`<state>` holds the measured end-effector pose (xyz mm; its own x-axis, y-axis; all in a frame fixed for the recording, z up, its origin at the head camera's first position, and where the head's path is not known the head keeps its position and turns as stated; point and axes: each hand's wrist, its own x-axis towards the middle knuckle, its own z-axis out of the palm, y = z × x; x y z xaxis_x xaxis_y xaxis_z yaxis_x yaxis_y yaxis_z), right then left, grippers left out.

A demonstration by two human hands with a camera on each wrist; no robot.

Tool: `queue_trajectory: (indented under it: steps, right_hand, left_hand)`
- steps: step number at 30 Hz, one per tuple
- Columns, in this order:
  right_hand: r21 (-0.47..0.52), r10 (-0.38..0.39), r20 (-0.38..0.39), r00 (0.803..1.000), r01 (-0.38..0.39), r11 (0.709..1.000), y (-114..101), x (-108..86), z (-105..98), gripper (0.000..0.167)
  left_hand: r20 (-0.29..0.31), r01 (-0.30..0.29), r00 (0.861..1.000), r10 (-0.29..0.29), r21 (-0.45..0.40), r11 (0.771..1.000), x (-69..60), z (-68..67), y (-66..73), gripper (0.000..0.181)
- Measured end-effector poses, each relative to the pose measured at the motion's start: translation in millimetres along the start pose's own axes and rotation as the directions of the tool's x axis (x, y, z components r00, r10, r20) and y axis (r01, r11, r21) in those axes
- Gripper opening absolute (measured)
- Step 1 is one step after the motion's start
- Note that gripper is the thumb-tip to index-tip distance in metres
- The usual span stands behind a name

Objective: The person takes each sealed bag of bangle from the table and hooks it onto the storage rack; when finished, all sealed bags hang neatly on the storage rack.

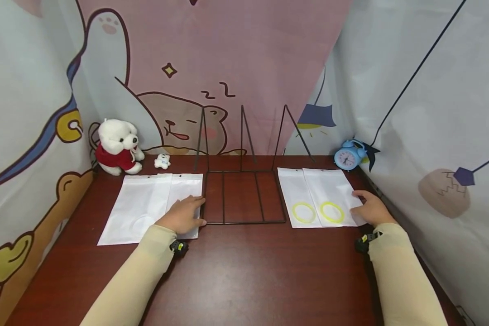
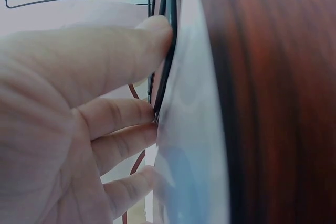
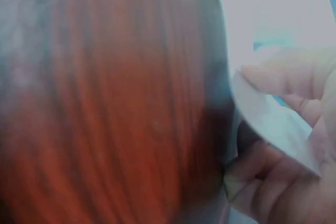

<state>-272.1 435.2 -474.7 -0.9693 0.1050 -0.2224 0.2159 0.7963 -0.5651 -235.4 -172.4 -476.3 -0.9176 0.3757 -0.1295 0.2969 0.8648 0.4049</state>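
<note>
My left hand (image 1: 182, 215) (image 2: 68, 124) lies over the inner edge of the left white sheets (image 1: 146, 194), its fingertips and thumb touching the left side of the black wire rack (image 1: 244, 223). In the left wrist view its fingers are fairly straight against the dark wire (image 2: 169, 51). At the outer edge of the right white sheets (image 1: 315, 181), my right hand (image 1: 372, 209) pinches the edge. The right wrist view shows the sheet's lifted, bent edge (image 3: 268, 114) between the thumb and curled fingers of that hand (image 3: 294, 182). Yellow rings (image 1: 332, 212) show on the right sheets.
A white plush dog (image 1: 118, 147) in red and a tiny white figure (image 1: 162, 161) stand at the back left. At the back right is a blue alarm clock (image 1: 347, 156). Printed curtains (image 1: 244, 54) enclose the brown table (image 1: 261, 271) at the back and sides.
</note>
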Motion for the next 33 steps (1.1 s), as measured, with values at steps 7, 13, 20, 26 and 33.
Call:
queue_trajectory:
  steps: [7,13,20,26,33]
  right_hand:
    - [0.038,-0.022,0.007,1.000,0.022,0.999,-1,-0.6,-3,0.063]
    - [0.091,0.000,-0.068,0.998,0.006,0.996,-2,0.7,2,0.060]
    - [0.197,0.002,-0.154,0.988,0.028,0.980,-14,-2.8,2,0.055]
    - [0.308,0.074,-0.223,0.972,-0.002,0.951,-28,-8.7,5,0.057]
    - [0.375,0.085,-0.313,0.946,0.041,0.926,-47,-14.3,9,0.053]
  left_hand:
    - [0.001,0.008,1.000,-0.008,0.013,1.000,0.9,-0.2,1.0,0.076]
    - [-0.002,0.007,1.000,-0.007,0.009,1.000,1.6,0.2,1.1,0.076]
    - [-0.006,0.003,1.000,-0.003,0.012,1.000,1.8,0.3,0.8,0.075]
    - [-0.004,-0.009,1.000,0.009,0.020,1.000,3.1,0.9,0.1,0.075]
    - [0.002,0.009,1.000,-0.009,0.013,1.000,0.8,1.3,-0.5,0.077]
